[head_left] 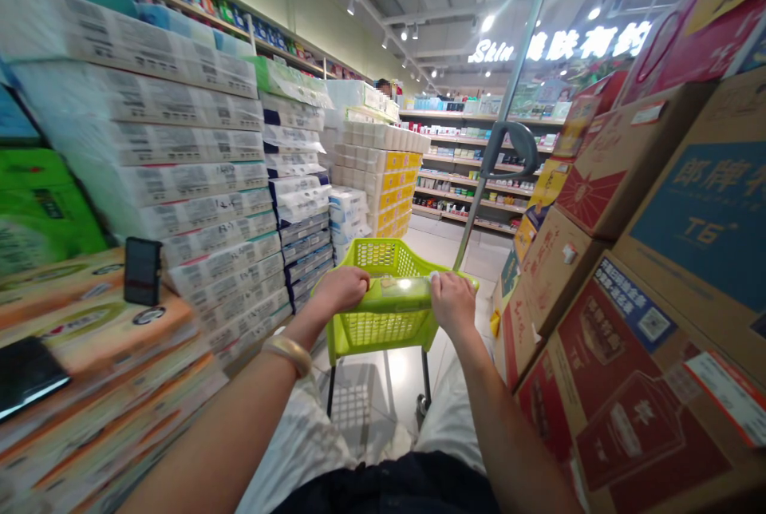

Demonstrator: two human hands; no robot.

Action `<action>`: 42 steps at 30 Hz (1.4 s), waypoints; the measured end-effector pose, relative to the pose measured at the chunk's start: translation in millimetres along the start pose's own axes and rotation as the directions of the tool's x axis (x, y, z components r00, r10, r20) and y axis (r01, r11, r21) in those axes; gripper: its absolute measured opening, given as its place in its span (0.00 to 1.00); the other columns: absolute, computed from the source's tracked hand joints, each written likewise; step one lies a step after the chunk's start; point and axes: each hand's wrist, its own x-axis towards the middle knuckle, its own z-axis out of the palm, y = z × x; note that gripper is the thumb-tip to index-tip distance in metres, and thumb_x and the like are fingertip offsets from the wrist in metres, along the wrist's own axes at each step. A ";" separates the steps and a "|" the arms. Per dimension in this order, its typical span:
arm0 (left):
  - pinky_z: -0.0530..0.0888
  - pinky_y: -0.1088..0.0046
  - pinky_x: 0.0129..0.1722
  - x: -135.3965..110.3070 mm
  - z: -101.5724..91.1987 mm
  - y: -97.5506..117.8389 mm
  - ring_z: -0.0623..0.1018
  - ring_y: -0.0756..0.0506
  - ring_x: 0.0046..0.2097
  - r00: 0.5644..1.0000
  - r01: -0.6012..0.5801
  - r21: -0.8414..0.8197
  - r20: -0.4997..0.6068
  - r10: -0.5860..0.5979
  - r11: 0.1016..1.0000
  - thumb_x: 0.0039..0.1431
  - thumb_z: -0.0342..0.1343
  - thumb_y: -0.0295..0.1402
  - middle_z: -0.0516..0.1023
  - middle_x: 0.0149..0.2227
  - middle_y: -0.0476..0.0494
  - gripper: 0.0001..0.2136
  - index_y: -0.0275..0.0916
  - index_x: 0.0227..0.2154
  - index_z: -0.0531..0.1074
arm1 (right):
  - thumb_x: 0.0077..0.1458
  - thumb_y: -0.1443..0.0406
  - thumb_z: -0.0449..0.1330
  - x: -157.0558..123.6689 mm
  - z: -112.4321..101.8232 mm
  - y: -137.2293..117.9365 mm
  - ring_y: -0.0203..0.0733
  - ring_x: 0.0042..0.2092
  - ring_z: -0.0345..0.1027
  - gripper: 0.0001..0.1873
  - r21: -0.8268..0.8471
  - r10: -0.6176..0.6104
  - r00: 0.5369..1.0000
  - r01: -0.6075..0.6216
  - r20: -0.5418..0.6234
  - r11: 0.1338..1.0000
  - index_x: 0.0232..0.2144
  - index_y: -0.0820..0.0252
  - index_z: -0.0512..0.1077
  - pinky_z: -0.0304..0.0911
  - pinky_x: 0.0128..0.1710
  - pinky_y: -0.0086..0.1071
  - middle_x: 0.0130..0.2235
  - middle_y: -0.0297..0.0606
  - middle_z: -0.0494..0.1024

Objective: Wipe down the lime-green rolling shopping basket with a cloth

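Note:
A lime-green plastic shopping cart [380, 334] stands right in front of me on the tiled floor. My left hand [345, 289] is closed round the left part of its handlebar [396, 294], with a gold-coloured bangle [288, 354] on that wrist. Toward the bar's right end, my right hand [455, 298] also wraps it. Something small and white shows by the right thumb, too small to name. The little I see of the basket's inside is mesh wall. Rising behind the right hand is a metal pole [475, 215] with a grey loop handle [527, 148]; I cannot tell whether it is fixed to the cart.
Tall stacks of wrapped paper packs [197, 143] line the left side, with two phone-like devices on orange packs [173, 322]. Cardboard boxes [610, 354] are piled close on the right. Goods shelves [472, 148] stand across the aisle's far end. Part of a person shows behind the left stacks.

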 end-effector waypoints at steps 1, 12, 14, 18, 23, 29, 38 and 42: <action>0.70 0.72 0.39 0.0 0.7 0.5 0.78 0.45 0.42 1.000 -0.001 0.001 -0.001 0.001 1.000 0.54 0.46 0.31 0.81 0.40 0.47 0.15 0.47 0.32 0.79 | 0.65 0.63 0.44 -1.6 1.4 0.5 0.44 0.47 0.67 0.20 0.002 0.002 1.000 -0.002 -0.024 1.000 0.38 0.59 0.76 0.47 0.56 0.39 0.42 0.41 0.78; 0.70 0.72 0.38 -1.2 -1.4 -1.3 0.78 0.44 0.42 1.000 -0.015 0.015 -0.012 0.015 1.000 0.53 0.45 0.31 0.82 0.40 0.46 0.15 0.46 0.31 0.78 | 0.65 0.61 0.44 -21.3 17.4 -19.8 0.43 0.50 0.63 0.20 0.129 -0.156 0.975 0.176 -0.157 0.976 0.47 0.57 0.74 0.49 0.54 0.36 0.49 0.40 0.75; 0.70 0.72 0.38 -2.3 -2.4 -2.3 0.78 0.44 0.41 1.000 -0.010 0.015 -0.015 0.010 1.000 0.53 0.45 0.30 0.82 0.39 0.46 0.15 0.46 0.30 0.78 | 0.65 0.62 0.43 -17.8 15.6 -6.9 0.42 0.47 0.64 0.21 0.111 -0.153 0.975 0.172 -0.161 0.979 0.45 0.57 0.75 0.48 0.53 0.35 0.46 0.40 0.76; 0.70 0.73 0.39 -3.3 -2.1 -3.5 0.78 0.45 0.42 1.000 -0.002 0.017 -0.025 0.003 1.000 0.54 0.45 0.31 0.82 0.38 0.48 0.15 0.46 0.30 0.79 | 0.64 0.61 0.43 -10.1 12.0 25.8 0.44 0.45 0.63 0.21 0.040 -0.073 0.979 0.082 -0.192 0.996 0.40 0.59 0.76 0.49 0.52 0.36 0.43 0.41 0.76; 0.70 0.72 0.39 -3.1 -0.4 -3.1 0.78 0.45 0.42 1.000 0.002 0.014 -0.031 -0.002 1.000 0.54 0.45 0.31 0.82 0.39 0.48 0.15 0.47 0.31 0.79 | 0.63 0.62 0.40 -1.9 11.4 48.3 0.45 0.45 0.63 0.23 0.056 0.041 0.965 -0.027 -0.260 0.998 0.37 0.61 0.75 0.49 0.54 0.37 0.43 0.44 0.76; 0.70 0.72 0.40 -2.7 0.0 -0.4 0.77 0.45 0.43 1.000 0.005 0.011 -0.019 -0.005 1.000 0.55 0.45 0.32 0.82 0.40 0.48 0.15 0.48 0.33 0.79 | 0.64 0.62 0.42 -9.5 19.1 18.7 0.44 0.45 0.65 0.22 0.067 -0.058 0.975 0.074 -0.217 0.995 0.38 0.60 0.75 0.46 0.57 0.37 0.41 0.42 0.77; 0.71 0.72 0.41 -3.0 0.7 -1.4 0.77 0.44 0.43 1.000 0.005 0.018 -0.030 -0.005 1.000 0.55 0.45 0.32 0.81 0.40 0.48 0.16 0.48 0.34 0.79 | 0.64 0.63 0.41 2.1 7.0 46.7 0.44 0.45 0.66 0.23 0.000 0.014 0.982 -0.014 -0.189 1.000 0.35 0.61 0.75 0.46 0.56 0.38 0.41 0.43 0.78; 0.71 0.72 0.41 -1.3 4.2 -0.6 0.78 0.44 0.43 0.999 0.005 0.039 -0.035 -0.004 0.999 0.54 0.45 0.33 0.81 0.41 0.48 0.16 0.48 0.34 0.79 | 0.64 0.63 0.42 -2.3 13.1 22.9 0.44 0.45 0.67 0.22 0.033 -0.051 0.981 0.058 -0.186 0.998 0.39 0.62 0.76 0.51 0.54 0.37 0.42 0.43 0.78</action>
